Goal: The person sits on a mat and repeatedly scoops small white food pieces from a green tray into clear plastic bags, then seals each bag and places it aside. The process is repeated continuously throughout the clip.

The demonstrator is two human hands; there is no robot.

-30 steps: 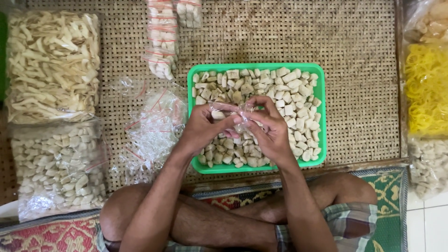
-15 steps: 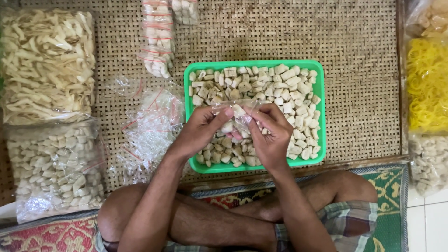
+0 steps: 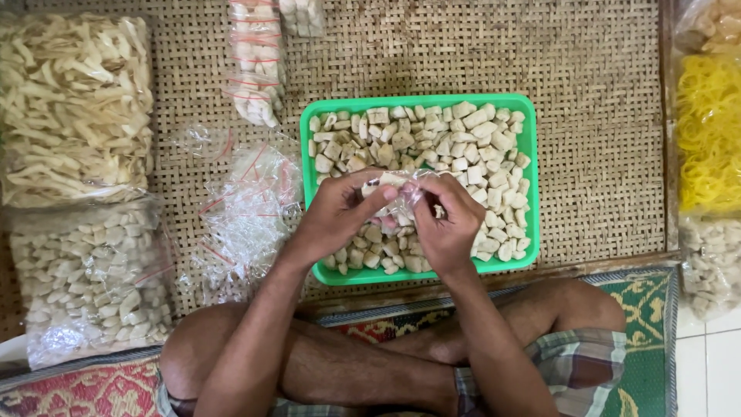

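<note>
A green plastic tray (image 3: pixel 529 232) full of pale cracker pieces (image 3: pixel 455 135) lies on a woven mat before me. Over its middle, my left hand (image 3: pixel 336 216) and my right hand (image 3: pixel 448 224) together pinch a small clear plastic bag (image 3: pixel 401 193) that holds a few of the pieces. The left fingers grip the bag's left side, the right fingers its right side. My crossed legs sit just below the tray.
A heap of empty clear bags (image 3: pixel 247 208) lies left of the tray, filled small bags (image 3: pixel 255 62) above it. Big bags of pale crackers (image 3: pixel 73 108) and chunks (image 3: pixel 89 278) sit far left. Yellow crackers (image 3: pixel 710 131) are at the right edge.
Both hands stayed over the tray, working the small bag between their fingers; the bag has shifted slightly and the fingers have closed in around it.
</note>
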